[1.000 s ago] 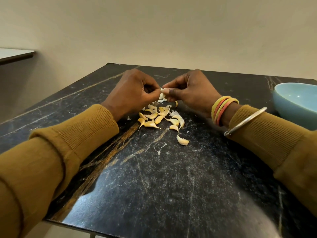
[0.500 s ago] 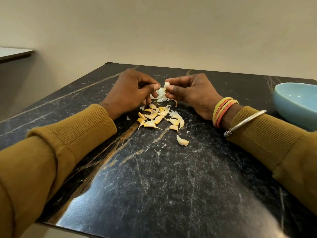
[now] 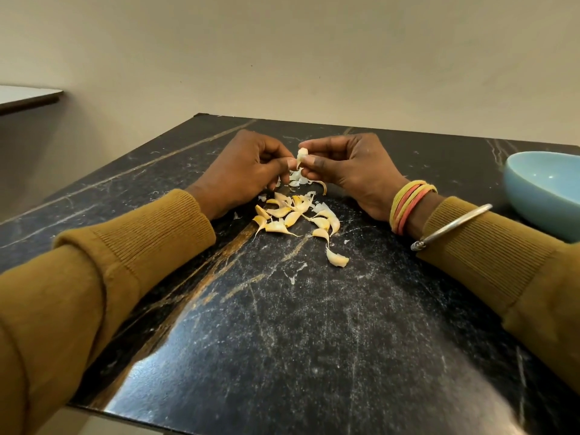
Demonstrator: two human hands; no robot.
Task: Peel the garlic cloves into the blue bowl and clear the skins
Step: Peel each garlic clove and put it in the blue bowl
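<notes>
A black marble table (image 3: 282, 324) fills the view. A blue bowl (image 3: 543, 196) stands at its right edge, well apart from the work and partly cut off by the frame. No garlic shows in the part that is visible.

At the far middle of the table, two hands in mustard sleeves meet. The right hand (image 3: 348, 171) pinches a single clove (image 3: 302, 155) upright. The left hand (image 3: 248, 171), fingers curled, pinches at the clove's lower end, apparently stripping skin.

Just nearer lies a pile of cloves (image 3: 292, 215), yellowish and seemingly unpeeled. A few white skin flakes (image 3: 296, 181) lie beneath the hands.

The task looks to be at an early stage. One clove is being peeled, the pile waits, and the skins are not yet cleared.
</notes>
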